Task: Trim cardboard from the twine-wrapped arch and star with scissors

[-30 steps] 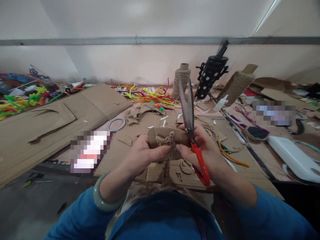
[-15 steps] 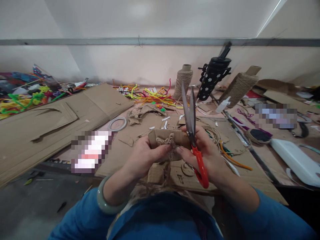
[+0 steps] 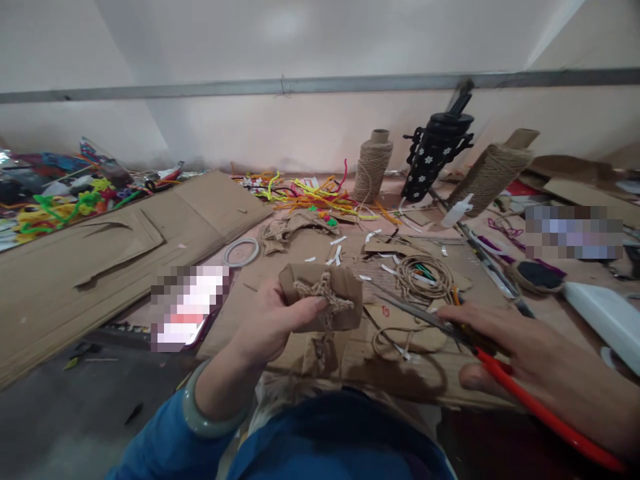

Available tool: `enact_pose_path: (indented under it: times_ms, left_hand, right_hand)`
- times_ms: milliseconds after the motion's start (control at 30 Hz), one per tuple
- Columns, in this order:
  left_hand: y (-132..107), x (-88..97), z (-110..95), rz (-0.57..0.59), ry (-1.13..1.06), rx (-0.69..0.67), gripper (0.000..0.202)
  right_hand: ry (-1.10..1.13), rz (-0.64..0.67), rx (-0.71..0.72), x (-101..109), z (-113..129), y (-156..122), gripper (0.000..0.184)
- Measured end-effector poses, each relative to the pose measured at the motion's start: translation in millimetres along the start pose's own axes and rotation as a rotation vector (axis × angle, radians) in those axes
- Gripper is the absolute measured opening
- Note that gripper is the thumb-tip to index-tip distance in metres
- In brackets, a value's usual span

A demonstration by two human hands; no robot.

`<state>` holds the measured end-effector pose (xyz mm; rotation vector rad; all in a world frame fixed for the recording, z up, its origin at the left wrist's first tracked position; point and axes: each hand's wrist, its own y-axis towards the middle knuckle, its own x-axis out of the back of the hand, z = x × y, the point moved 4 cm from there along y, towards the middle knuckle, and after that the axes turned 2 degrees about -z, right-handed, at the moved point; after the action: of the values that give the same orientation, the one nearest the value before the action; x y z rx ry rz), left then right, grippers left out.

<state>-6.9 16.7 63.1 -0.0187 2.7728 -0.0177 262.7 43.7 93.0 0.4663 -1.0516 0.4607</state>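
My left hand [image 3: 265,327] grips a brown cardboard piece [image 3: 353,287] from its left side. On its face is a twine star [image 3: 325,293], and my left thumb presses on that star. Off to the right, my right hand [image 3: 530,347] loosely holds a pair of scissors [image 3: 515,387] with red handles. Their blades point left across the work surface, toward the cardboard piece but apart from it. Beneath the blades lies a loose loop of twine [image 3: 385,343], and beyond them a coil of twine [image 3: 425,280].
Twine spools [image 3: 373,167] and a black flowered holder [image 3: 433,157] stand at the back. Large cardboard sheets [image 3: 200,200] lie left, near a tape ring [image 3: 241,252] and a blurred-out bright phone-like object [image 3: 193,307]. Pipe cleaners [image 3: 320,193] are heaped behind. A white case [image 3: 600,327] lies right.
My right hand has left the cardboard piece and moved right with the scissors, whose blades swung from upright to pointing left. My left hand alone keeps the cardboard piece.
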Motion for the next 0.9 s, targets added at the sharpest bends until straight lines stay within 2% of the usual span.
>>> enact_pose_path:
  times_ms: [67, 167, 267, 433, 567, 733, 800, 900]
  left_hand:
    - [-1.0, -0.4, -0.2, 0.043, 0.039, -0.011, 0.023]
    - [-3.0, -0.7, -1.0, 0.097, 0.065, -0.03, 0.021]
    - [-4.8, -0.1, -2.5, 0.122, 0.099, -0.034, 0.021]
    - [-7.3, 1.7, -4.2, 0.112, 0.172, 0.0, 0.022]
    - [-8.9, 2.4, -6.1, 0.082, 0.226, 0.027, 0.021]
    - [-9.1, 1.0, -10.8, 0.111, 0.3, 0.046, 0.017]
    - [-8.9, 1.2, -12.1, 0.123, 0.31, 0.045, 0.017]
    - [-9.3, 1.7, -13.4, 0.151, 0.315, 0.018, 0.017]
  right_hand:
    - [0.002, 0.051, 0.06, -0.6, 5.0, -0.1, 0.035]
    - [-0.009, 0.06, 0.139, -0.3, 10.5, 0.7, 0.036]
    - [-0.031, 0.089, 0.153, -1.2, 11.8, 0.8, 0.041]
    - [-0.004, 0.218, 0.048, -4.3, 11.1, -0.6, 0.042]
    - [0.053, 0.226, -0.006, -2.3, 14.1, -1.7, 0.042]
    - [0.088, 0.306, -0.058, -0.7, 14.1, -3.6, 0.037]
    - [0.086, 0.323, -0.067, -0.6, 12.8, -4.9, 0.032]
    - [0.05, 0.362, -0.092, -4.0, 8.2, -9.4, 0.016]
